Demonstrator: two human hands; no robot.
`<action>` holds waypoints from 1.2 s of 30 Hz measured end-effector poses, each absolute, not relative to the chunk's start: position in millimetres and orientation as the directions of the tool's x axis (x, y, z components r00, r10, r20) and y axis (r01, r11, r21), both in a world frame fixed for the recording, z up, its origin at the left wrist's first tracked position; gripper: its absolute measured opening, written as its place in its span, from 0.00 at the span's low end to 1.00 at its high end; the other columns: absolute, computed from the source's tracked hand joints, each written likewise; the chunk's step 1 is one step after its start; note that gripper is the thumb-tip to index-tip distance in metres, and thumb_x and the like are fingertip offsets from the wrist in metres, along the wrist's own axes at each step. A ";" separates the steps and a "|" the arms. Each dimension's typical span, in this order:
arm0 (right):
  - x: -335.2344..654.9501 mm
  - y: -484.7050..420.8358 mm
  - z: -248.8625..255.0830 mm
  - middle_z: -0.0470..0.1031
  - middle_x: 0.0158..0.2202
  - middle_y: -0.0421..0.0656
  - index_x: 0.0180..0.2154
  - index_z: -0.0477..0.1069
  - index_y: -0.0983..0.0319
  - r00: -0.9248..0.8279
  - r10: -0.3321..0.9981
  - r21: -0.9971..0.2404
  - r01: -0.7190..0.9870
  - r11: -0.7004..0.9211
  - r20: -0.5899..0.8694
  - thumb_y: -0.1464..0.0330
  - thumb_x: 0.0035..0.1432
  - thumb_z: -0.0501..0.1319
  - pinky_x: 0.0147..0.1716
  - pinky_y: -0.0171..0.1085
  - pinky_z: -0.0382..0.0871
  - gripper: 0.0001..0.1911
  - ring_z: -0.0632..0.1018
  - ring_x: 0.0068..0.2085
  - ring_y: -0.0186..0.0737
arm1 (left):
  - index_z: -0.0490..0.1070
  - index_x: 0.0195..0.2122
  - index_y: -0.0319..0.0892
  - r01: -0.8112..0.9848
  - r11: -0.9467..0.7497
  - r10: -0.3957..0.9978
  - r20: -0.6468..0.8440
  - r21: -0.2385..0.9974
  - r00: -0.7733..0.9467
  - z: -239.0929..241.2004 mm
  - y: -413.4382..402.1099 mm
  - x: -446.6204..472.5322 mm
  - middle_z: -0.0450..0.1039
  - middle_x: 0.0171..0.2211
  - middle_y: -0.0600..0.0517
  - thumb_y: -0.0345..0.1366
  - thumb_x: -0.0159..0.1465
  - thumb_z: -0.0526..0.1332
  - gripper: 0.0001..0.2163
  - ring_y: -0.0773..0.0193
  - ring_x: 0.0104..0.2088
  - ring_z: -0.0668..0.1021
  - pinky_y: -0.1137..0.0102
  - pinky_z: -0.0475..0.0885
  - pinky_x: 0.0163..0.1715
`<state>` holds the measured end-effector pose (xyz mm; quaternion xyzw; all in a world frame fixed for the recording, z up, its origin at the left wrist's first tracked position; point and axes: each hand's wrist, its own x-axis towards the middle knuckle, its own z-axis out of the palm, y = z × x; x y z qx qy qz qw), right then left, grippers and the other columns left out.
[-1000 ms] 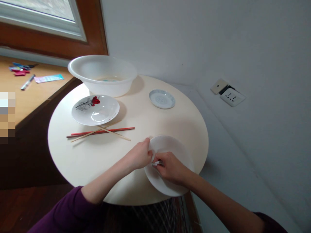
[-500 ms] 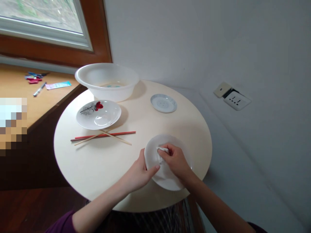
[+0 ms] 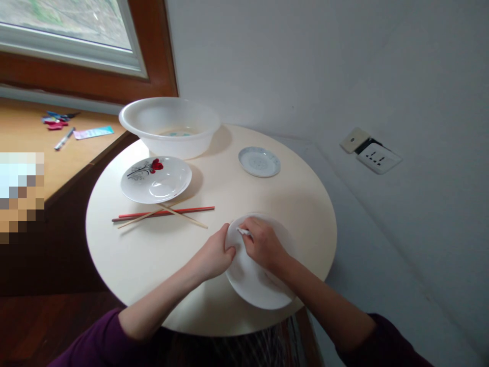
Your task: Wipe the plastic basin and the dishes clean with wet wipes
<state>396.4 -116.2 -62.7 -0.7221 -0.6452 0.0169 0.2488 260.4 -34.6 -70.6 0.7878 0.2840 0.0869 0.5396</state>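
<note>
A plain white plate (image 3: 252, 288) is at the near right of the round table, tipped slightly. My left hand (image 3: 217, 255) grips its left rim, thumb on top and fingers underneath. Against its inner surface, near the upper left, my right hand (image 3: 263, 244) presses a small crumpled white tissue (image 3: 243, 232), most of it hidden by the fingers. Left of the plate lie several crossed chopsticks (image 3: 164, 212), red, dark and pale wood. Behind them sits a white dish with a red flower (image 3: 156, 181). A small pale blue patterned saucer (image 3: 260, 162) lies farther back.
A large translucent white basin (image 3: 170, 120) stands at the back left of the round cream table (image 3: 153, 265). A wooden desk (image 3: 76, 158) at the left bears a pen (image 3: 64, 139) and a packet (image 3: 93, 132). The wall with a socket (image 3: 379, 157) borders the right.
My right hand has moved the tissue a little left and up across the plate. My left thumb has shifted back toward the rim, and the plate's near edge sits slightly lower in view.
</note>
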 end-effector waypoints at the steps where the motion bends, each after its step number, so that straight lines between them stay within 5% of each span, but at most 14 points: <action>1: 394.5 -116.1 -62.2 0.71 0.26 0.44 0.28 0.64 0.62 0.127 0.953 -0.371 0.928 -0.016 0.274 0.80 0.48 0.52 0.30 0.35 0.63 0.09 0.71 0.30 0.40 | 0.62 0.42 0.39 0.362 -0.271 0.543 -0.169 0.892 0.822 -70.2 -34.5 261.1 0.72 0.39 0.46 0.25 0.50 0.52 0.16 0.58 0.41 0.74 0.66 0.68 0.43; 18: 390.2 -120.9 -57.4 0.71 0.26 0.44 0.28 0.64 0.62 0.181 0.952 -0.248 0.961 -0.119 0.245 0.79 0.46 0.52 0.28 0.35 0.59 0.08 0.70 0.29 0.40 | 0.64 0.42 0.37 0.404 -0.315 0.529 -0.195 0.859 0.826 -66.1 -35.6 261.1 0.73 0.41 0.44 0.25 0.51 0.53 0.16 0.56 0.43 0.75 0.66 0.68 0.43; 36: 391.3 -120.9 -60.9 0.71 0.24 0.43 0.26 0.63 0.61 0.269 0.904 -0.377 0.916 -0.134 0.332 0.78 0.46 0.51 0.27 0.34 0.59 0.08 0.70 0.27 0.39 | 0.64 0.42 0.37 0.400 -0.312 0.523 -0.195 0.862 0.830 -64.7 -41.0 264.8 0.72 0.41 0.42 0.26 0.52 0.52 0.15 0.55 0.43 0.75 0.66 0.68 0.43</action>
